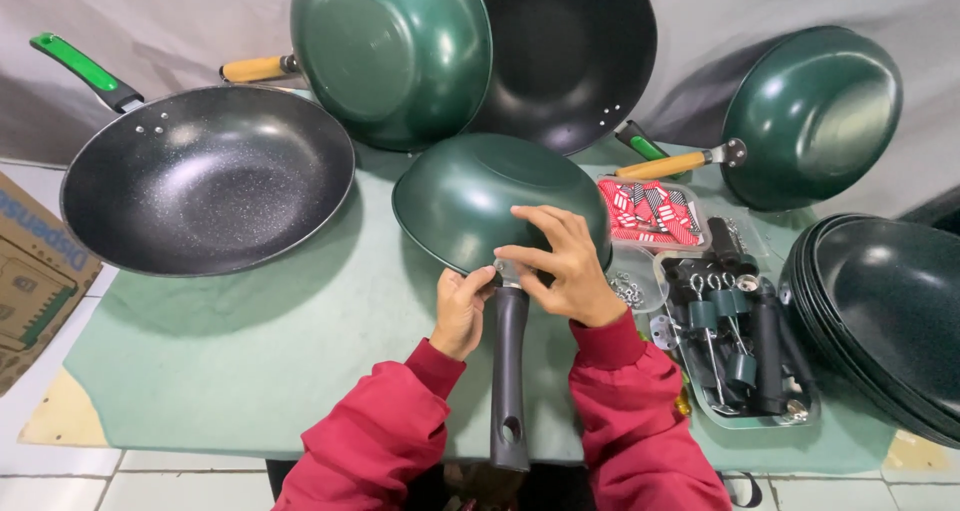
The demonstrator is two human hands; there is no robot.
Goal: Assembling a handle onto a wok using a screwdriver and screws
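Note:
A dark green wok (470, 193) lies upside down on the green table cover (250, 341), its black handle (509, 371) pointing toward me. My left hand (460, 311) grips the joint where the handle meets the rim, from the left. From the right, my right hand (560, 261) rests its fingers on the wok's edge and pinches the metal bracket at that same joint. Both sleeves are red.
A black speckled pan with a green handle (205, 176) lies at left. Green and black woks (395, 51) (575, 51) lean against the back wall, another green one (815, 116) at right. A tray of handles and screws (735, 341), red packets (650, 216), stacked pans (885, 311), a cardboard box (30, 281).

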